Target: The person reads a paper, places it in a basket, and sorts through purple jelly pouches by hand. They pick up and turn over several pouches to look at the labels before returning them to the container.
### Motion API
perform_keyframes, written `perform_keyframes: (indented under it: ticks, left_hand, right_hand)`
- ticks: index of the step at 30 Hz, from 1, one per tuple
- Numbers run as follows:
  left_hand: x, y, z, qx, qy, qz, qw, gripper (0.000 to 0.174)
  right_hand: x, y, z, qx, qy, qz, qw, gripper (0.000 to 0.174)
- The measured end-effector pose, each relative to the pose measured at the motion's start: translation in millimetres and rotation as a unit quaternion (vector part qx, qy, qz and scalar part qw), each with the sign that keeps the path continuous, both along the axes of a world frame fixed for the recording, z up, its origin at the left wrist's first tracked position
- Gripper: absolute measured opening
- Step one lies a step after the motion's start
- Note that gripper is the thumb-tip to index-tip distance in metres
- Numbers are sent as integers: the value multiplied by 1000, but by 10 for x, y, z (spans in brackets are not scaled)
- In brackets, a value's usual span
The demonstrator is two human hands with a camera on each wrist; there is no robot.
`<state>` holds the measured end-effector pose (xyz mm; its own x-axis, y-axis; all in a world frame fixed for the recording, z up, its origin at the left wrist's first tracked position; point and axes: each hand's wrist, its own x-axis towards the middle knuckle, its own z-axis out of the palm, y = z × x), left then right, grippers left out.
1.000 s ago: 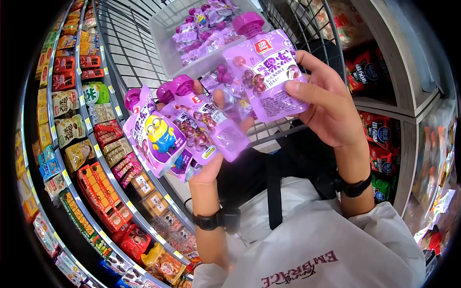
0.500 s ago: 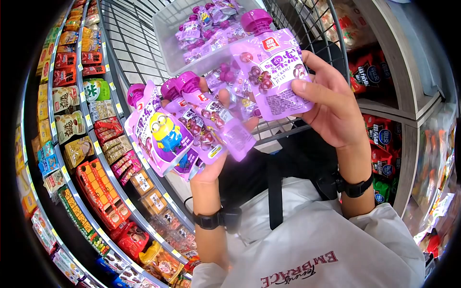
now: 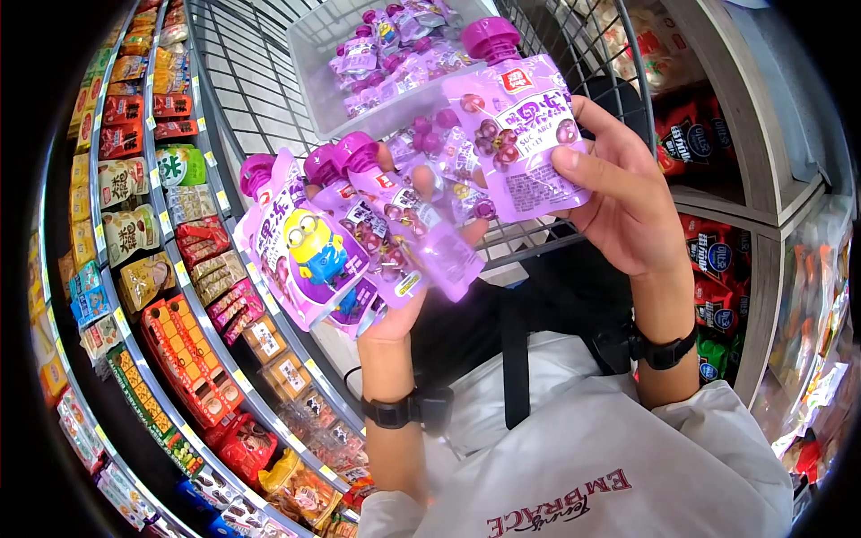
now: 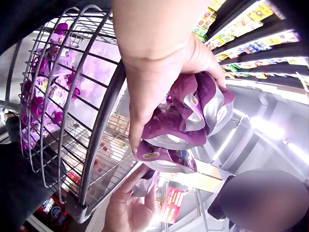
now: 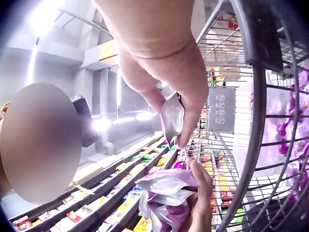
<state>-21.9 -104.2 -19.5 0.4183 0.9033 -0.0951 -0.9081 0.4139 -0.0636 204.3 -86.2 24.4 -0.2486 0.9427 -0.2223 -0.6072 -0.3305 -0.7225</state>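
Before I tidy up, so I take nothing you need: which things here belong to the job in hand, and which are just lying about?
In the job:
jelly pouches in the left hand
single pouch in the right hand
tub of pouches
shopping cart

Just around:
shelved snacks, left
red bags, right

Maroon-lettered white shirt (image 3: pixel 574 439), black wrist straps (image 3: pixel 390 412)

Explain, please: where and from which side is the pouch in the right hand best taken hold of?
Probably by the lower right edge of the pouch, coming from the right and pinching front and back. The body is flat and broad, with the cap on top; the right hand pinches it there, while other pouches crowd the left.
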Motion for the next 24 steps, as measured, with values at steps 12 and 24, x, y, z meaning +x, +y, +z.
perform_keyframes:
  ticks: [12, 24]
  left_hand:
    - [-14, -30, -13, -24, -21, 6, 999, 57]
    - [-10, -7, -44, 11, 21, 22, 999, 58]
  right_hand:
    - [-89, -3, -161, 260, -618, -125, 731, 55]
    - [-349, -74, 55, 35, -172, 85, 981, 37]
